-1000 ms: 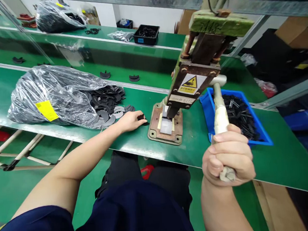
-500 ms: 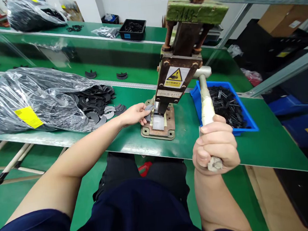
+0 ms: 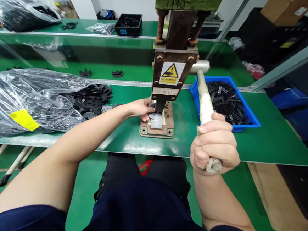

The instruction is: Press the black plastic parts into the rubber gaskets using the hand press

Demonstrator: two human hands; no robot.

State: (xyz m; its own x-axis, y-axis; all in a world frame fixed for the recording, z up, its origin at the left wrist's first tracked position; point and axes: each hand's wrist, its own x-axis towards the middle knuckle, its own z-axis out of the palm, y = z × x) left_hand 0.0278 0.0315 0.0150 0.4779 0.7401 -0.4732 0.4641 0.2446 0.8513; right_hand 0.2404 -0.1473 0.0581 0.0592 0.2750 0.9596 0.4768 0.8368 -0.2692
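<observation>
In the head view a hand press (image 3: pixel 175 71) with a yellow warning label stands upright on the green bench. My left hand (image 3: pixel 142 109) is at the press's base plate (image 3: pixel 144 131), its fingers closed on a flat dark grey curved piece (image 3: pixel 151 116). That piece lies beside the lower end of the ram, partly hidden by the fingers and the press. A light square plate (image 3: pixel 156 121) sits on the base just in front. My right hand (image 3: pixel 214 144) is wrapped around the taped press lever (image 3: pixel 205 100), which rises to a pale crossbar on the press's right side.
A clear plastic bag (image 3: pixel 30 96) of dark curved pieces lies on the left, spilling loose pieces (image 3: pixel 94 99) towards the press. To the right stands a blue bin (image 3: pixel 251 126) of small black parts. A black tray (image 3: pixel 128 32) is on the back shelf.
My left hand has moved slightly right and inward, bringing the curved piece under the press beside the ram. My right hand stays on the lever. The camera view has shifted a little.
</observation>
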